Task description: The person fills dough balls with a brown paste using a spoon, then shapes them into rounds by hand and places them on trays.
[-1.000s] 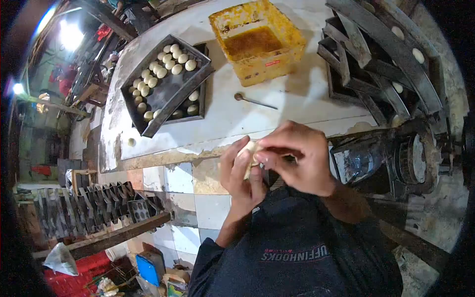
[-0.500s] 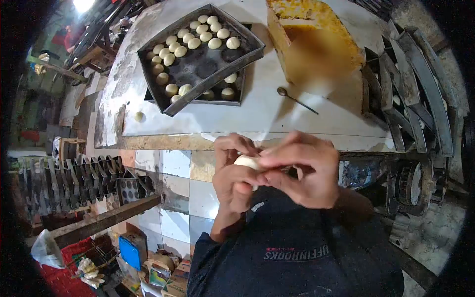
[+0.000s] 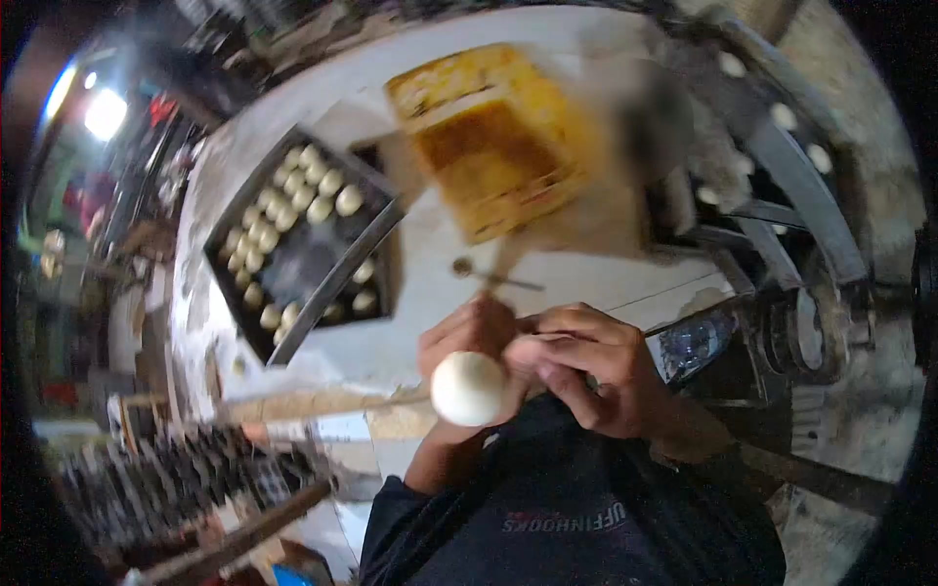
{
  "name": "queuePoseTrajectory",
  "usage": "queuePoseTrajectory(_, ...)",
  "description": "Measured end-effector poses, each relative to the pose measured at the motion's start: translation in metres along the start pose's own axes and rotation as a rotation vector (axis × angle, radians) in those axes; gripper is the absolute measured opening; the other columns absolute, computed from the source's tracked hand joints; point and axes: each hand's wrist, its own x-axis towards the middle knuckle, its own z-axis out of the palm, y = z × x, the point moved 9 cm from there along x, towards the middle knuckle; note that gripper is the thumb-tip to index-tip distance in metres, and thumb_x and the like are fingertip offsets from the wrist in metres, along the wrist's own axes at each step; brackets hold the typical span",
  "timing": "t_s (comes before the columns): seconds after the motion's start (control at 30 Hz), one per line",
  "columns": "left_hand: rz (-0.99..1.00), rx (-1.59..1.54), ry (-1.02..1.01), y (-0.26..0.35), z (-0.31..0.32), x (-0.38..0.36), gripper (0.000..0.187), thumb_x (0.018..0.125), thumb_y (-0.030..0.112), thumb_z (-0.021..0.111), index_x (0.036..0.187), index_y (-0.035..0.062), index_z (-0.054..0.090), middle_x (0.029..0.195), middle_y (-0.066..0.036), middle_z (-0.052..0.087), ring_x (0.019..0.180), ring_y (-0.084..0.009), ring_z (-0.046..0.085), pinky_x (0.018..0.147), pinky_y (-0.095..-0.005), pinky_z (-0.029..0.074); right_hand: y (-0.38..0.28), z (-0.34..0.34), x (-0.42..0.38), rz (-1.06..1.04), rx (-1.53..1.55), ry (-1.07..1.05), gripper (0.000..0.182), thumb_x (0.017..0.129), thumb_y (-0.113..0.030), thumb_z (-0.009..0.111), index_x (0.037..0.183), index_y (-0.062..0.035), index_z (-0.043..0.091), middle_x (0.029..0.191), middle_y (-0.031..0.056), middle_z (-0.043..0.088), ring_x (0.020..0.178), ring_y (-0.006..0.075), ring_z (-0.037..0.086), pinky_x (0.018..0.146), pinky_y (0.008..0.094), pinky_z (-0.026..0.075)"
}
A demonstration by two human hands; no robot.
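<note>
A smooth, pale dough ball [image 3: 468, 389] bulges out of my left hand [image 3: 467, 332], whose fingers are wrapped round it in front of my chest. My right hand [image 3: 601, 366] presses up against the left, its thumb and fingers pinched together beside the ball; whatever lies between them is hidden. Beyond my hands, a spoon [image 3: 498, 277] with a dark handle rests on the table. A yellow container [image 3: 474, 210] with a brown-orange filling stands behind the spoon. On the left, a dark metal tray [image 3: 337, 278] holds rows of similar dough balls, set askew over another tray.
The pale table [image 3: 430, 293] ends in a worn edge just before me. More metal trays [image 3: 801, 195] with dough balls are stacked at the right. Lower left stand many dark trays [image 3: 166, 488] in a row, near a wooden beam [image 3: 244, 532]. The picture is partly blurred.
My view has swung, so the trays and container appear further left. The dough ball, earlier half covered between both hands, now shows rounded outside the left hand's fingers.
</note>
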Motion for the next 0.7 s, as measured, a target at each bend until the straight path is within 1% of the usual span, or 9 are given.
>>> queuePoseTrajectory(0.1,-0.103,0.593,-0.246,-0.037,0.078,0.008,0.024,0.081,0.017,0.072,0.069,0.0068,0.055,0.066,-0.009,0.055,0.057,-0.0224,0.055,0.049,-0.0352,0.039,-0.001,-0.078,-0.016,-0.069,-0.233,0.108,0.027,0.085,-0.012,0.061,0.108,0.0023,0.061,0.113,0.0197,0.058,0.101,0.0327,0.06,0.086,0.0413,0.051)
queuePoseTrajectory(0.13,-0.344,0.154,-0.283,-0.085,0.108,-0.01,0.013,0.083,0.015,0.067,0.078,0.0078,0.058,0.072,-0.007,0.057,0.062,-0.0226,0.057,0.055,-0.0342,0.044,-0.01,-0.097,-0.02,-0.205,-0.338,0.093,0.033,0.084,-0.011,0.062,0.115,0.0015,0.058,0.121,0.0205,0.053,0.107,0.0351,0.058,0.089,0.0428,0.05)
queuePoseTrajectory(0.2,-0.108,0.597,-0.294,-0.084,0.184,-0.026,0.008,0.085,0.012,0.062,0.089,0.006,0.06,0.082,-0.006,0.059,0.071,-0.0229,0.059,0.065,-0.0319,0.05,-0.005,-0.112,-0.022,-0.333,-0.436,-0.055,0.042,0.083,-0.012,0.063,0.122,0.0006,0.053,0.125,0.0203,0.049,0.109,0.0364,0.054,0.091,0.0433,0.05)
queuePoseTrajectory(0.27,0.585,1.305,-0.177,-0.007,0.25,-0.021,0.013,0.086,0.011,0.06,0.093,0.0003,0.055,0.085,-0.008,0.056,0.074,-0.0235,0.059,0.067,-0.0304,0.05,0.009,-0.14,-0.028,-0.342,-0.551,-0.084,0.041,0.083,-0.013,0.063,0.12,0.0013,0.054,0.124,0.0198,0.049,0.109,0.0354,0.055,0.09,0.043,0.049)
queuePoseTrajectory(0.37,0.068,-0.222,-0.58,0.011,0.265,0.036,0.045,0.077,0.009,0.074,0.113,-0.0036,0.051,0.083,-0.008,0.053,0.067,-0.0182,0.053,0.061,-0.0299,0.046,0.014,-0.221,-0.021,-0.249,-0.361,-0.146,0.028,0.09,-0.02,0.058,0.109,0.0005,0.057,0.108,0.0162,0.058,0.096,0.0311,0.06,0.084,0.0408,0.05)
queuePoseTrajectory(0.43,-0.203,-0.307,-0.895,0.018,0.29,0.049,0.066,0.069,0.009,0.083,0.124,-0.0024,0.049,0.082,-0.007,0.052,0.064,-0.0143,0.049,0.059,-0.0295,0.044,0.016,-0.275,0.002,-0.112,-0.303,-0.079,0.019,0.093,-0.017,0.054,0.098,0.0004,0.058,0.09,0.0132,0.06,0.083,0.0302,0.061,0.077,0.0369,0.049)
queuePoseTrajectory(0.57,-0.182,-0.31,-0.824,0.006,0.293,0.064,0.07,0.067,0.011,0.084,0.127,0.0039,0.051,0.081,-0.005,0.052,0.064,-0.0123,0.049,0.058,-0.0278,0.043,0.086,-0.347,0.064,0.109,-0.284,0.113,0.03,0.098,-0.026,0.047,0.099,0.0016,0.059,0.09,0.0078,0.061,0.085,0.0119,0.056,0.077,0.0267,0.045)
queuePoseTrajectory(0.6,-0.157,-0.319,-0.787,0.011,0.289,0.067,0.065,0.067,0.011,0.084,0.125,0.0037,0.054,0.08,-0.005,0.052,0.064,-0.0124,0.049,0.057,-0.0268,0.042,0.111,-0.356,0.082,-0.015,-0.329,0.195,0.028,0.097,-0.024,0.047,0.093,0.0,0.061,0.08,0.009,0.063,0.074,0.0165,0.06,0.069,0.0303,0.047)
queuePoseTrajectory(0.7,-0.025,-0.304,-0.694,0.018,0.261,0.072,0.051,0.069,0.01,0.083,0.114,0.0041,0.061,0.077,-0.004,0.054,0.066,-0.0117,0.051,0.057,-0.0243,0.042,0.205,-0.336,0.099,0.079,-0.537,-0.034,0.029,0.095,-0.024,0.049,0.112,-0.0018,0.059,0.106,0.0155,0.063,0.1,0.0247,0.061,0.087,0.0333,0.047)
